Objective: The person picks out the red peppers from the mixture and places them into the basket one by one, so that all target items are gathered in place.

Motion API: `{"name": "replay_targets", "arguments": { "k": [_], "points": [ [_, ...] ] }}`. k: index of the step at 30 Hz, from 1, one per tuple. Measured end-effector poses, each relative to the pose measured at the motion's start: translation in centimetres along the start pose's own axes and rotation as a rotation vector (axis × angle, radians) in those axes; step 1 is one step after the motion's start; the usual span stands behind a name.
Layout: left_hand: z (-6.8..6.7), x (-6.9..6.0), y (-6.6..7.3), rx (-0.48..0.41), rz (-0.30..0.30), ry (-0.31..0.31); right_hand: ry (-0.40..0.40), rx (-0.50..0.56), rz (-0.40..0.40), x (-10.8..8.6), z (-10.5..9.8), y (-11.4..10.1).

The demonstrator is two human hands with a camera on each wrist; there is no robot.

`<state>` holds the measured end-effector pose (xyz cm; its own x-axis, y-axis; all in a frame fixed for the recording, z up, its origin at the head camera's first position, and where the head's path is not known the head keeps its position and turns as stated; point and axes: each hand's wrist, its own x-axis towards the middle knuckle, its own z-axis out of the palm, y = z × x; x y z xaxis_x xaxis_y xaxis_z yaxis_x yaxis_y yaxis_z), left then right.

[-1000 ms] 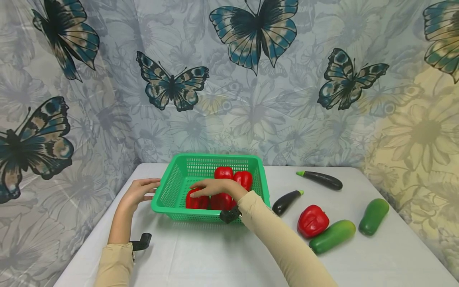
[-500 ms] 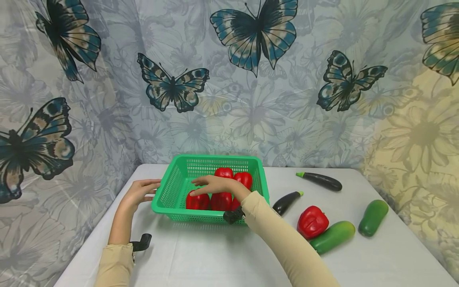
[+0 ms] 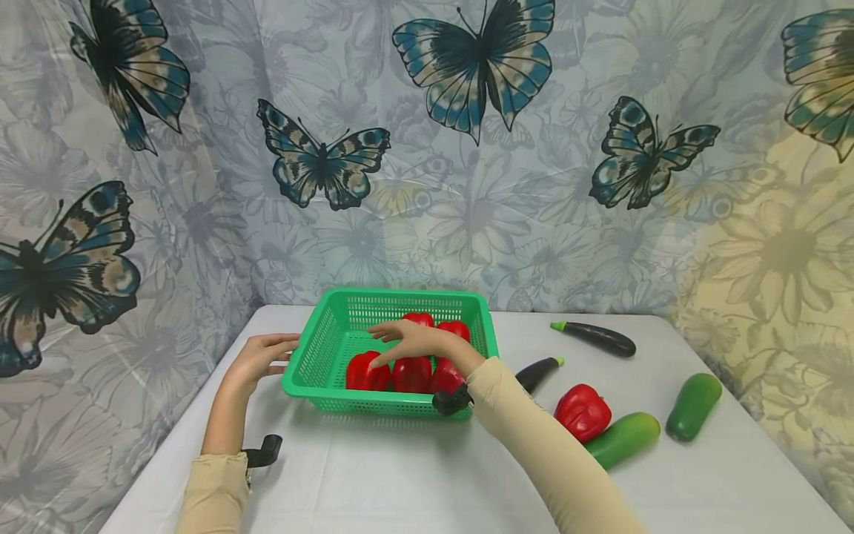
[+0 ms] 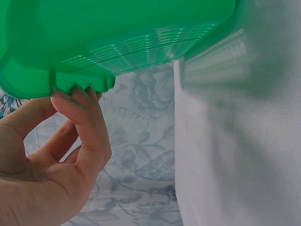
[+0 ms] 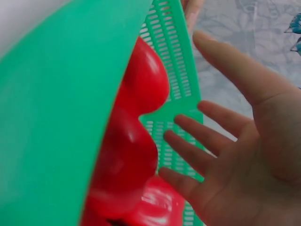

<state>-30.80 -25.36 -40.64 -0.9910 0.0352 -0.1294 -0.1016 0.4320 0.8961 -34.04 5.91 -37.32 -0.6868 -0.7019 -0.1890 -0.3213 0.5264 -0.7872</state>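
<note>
A green plastic basket stands on the white table and holds several red bell peppers. At its left end my left hand grips the rim. In the left wrist view the thumb and curled fingertips meet at the basket's lip. Over the basket hovers my right hand, its fingers spread and holding nothing. The front-left bell pepper lies just below its thumb. From the right wrist view, the open palm faces the peppers with a gap between.
Right of the basket lie a dark eggplant, another eggplant farther back, a loose red bell pepper, and two green squash-like vegetables, the second green vegetable near the right edge. A butterfly-print cloth hangs behind.
My right hand has risen off the front-left pepper and drifted right, its fingers spreading. The peppers stay in the basket. My left hand has kept its place at the rim.
</note>
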Motion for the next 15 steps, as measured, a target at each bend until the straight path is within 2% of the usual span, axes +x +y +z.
{"name": "replay_targets", "arguments": {
  "k": [15],
  "points": [
    [0.0, 0.1, 0.0, -0.014, -0.003, 0.000, 0.109, 0.049, -0.030, -3.7, -2.2, 1.6]
  ]
}}
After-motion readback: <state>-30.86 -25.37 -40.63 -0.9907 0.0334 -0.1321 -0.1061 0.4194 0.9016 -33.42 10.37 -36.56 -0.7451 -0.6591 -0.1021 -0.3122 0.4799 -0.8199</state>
